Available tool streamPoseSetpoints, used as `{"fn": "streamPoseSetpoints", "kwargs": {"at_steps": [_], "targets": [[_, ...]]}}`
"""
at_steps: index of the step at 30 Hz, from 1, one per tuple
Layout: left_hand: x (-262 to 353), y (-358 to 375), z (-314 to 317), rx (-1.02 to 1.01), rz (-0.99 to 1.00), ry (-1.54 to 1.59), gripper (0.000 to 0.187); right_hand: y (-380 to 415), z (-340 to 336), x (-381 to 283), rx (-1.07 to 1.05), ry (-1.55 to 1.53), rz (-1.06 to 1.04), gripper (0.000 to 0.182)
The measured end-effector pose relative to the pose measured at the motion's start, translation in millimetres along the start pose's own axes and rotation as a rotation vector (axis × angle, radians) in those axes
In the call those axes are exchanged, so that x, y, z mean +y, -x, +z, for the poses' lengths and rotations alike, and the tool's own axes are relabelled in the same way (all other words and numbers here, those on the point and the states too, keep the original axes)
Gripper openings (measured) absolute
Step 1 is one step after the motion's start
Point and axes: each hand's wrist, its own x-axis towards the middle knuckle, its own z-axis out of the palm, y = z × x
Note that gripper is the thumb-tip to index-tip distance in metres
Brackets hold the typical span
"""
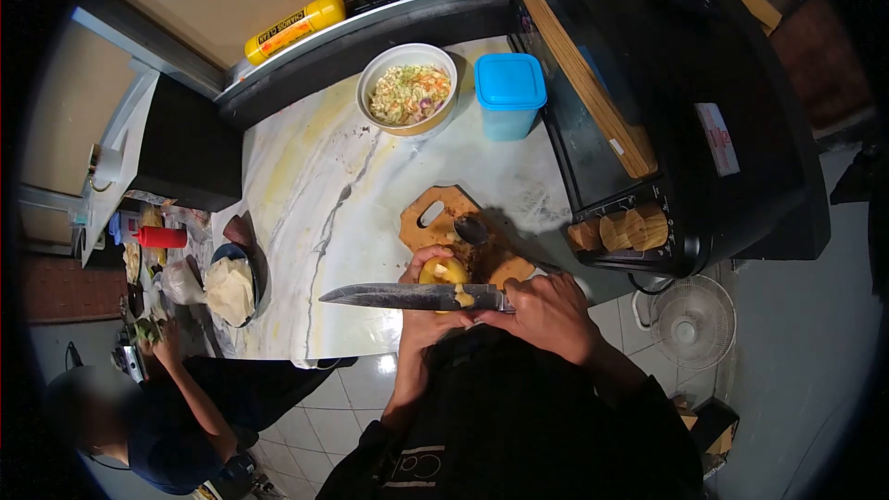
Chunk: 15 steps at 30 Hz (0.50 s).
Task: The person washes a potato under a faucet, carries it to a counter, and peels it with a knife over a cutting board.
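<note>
My left hand [414, 324] is closed around a yellow potato [443, 270], partly peeled, with a pale cut patch on top. In my right hand [554, 315] is the handle of a large knife [398, 295]. Its long blade points left and crosses in front of the potato, overlapping my left hand in this view. A bit of yellow flesh or peel [463, 296] clings to the blade near the handle. Just beyond my hands lies a wooden cutting board [419, 222] with dark scraps and a dark spoon-like thing [470, 230] on it.
A bowl of shredded vegetables [407, 93] and a blue-lidded container [510, 97] stand at the back of the marble-patterned table [306, 222]. A black oven [741, 130] borders the right. On the left, a plate of pale sheets [231, 292] sits near another person [176, 426] holding something green.
</note>
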Motion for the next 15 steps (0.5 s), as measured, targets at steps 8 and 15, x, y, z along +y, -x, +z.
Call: {"fn": "streamPoseSetpoints", "kwargs": {"at_steps": [8,15], "targets": [[-0.9,5.6,5.9,0.018,-0.017,0.017,0.078,-3.0,-4.0,1.0,-0.073,0.023,0.013,0.051],[4.0,-7.0,8.0,-0.007,0.043,0.071,0.096,0.1,2.2,2.4,0.003,-0.051,0.020,0.053]]}}
